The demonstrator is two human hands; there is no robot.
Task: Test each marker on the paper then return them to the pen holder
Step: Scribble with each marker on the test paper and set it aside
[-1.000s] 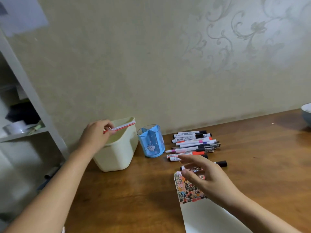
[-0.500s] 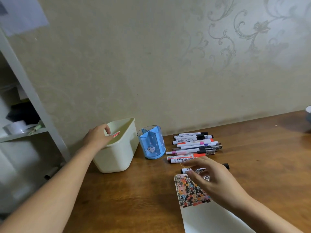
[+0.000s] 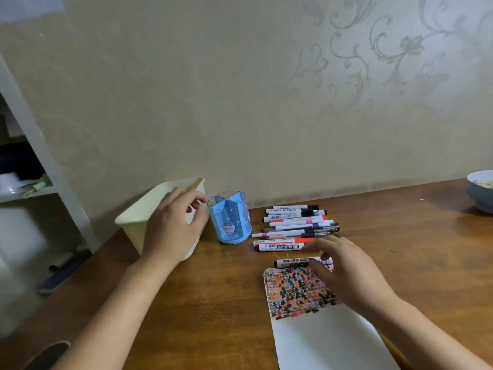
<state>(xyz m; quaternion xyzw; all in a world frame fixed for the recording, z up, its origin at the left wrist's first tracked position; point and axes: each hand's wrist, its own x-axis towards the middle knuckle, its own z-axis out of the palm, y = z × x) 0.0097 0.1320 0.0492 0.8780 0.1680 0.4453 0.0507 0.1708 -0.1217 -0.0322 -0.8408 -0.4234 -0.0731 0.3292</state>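
Head view: right hand [image 3: 344, 265] hovers low over the far end of the paper [image 3: 328, 340], fingers spread and loosely bent, holding nothing visible. Its fingertips sit over the right end of a black marker [image 3: 293, 263] that lies alone just beyond the paper's far edge; whether they touch the barrel cannot be told. That marker's long axis runs left to right, roughly parallel to the paper's far edge, left end exposed, right end hidden under the fingers. Judgement: this marker is the next to pick up, and the right hand is much the nearer; a pinch across the barrel from above, fingers on the far side and thumb on the near side, would suit the axis. Left hand [image 3: 176, 228] is well to the left, over the cream bin [image 3: 133, 222], fingers loosely curled, nothing visible in them. Blue holder [image 3: 230, 217] stands upright between bin and marker pile [image 3: 296, 225], touching neither as far as can be seen; its compartments look empty. The pile lies right of the holder, barrels all roughly left-to-right, far of the lone black marker. The paper's far end is densely covered with coloured test marks; the near part is blank. Grey bowl [image 3: 480, 193] at far right edge of the table [image 3: 213, 303].
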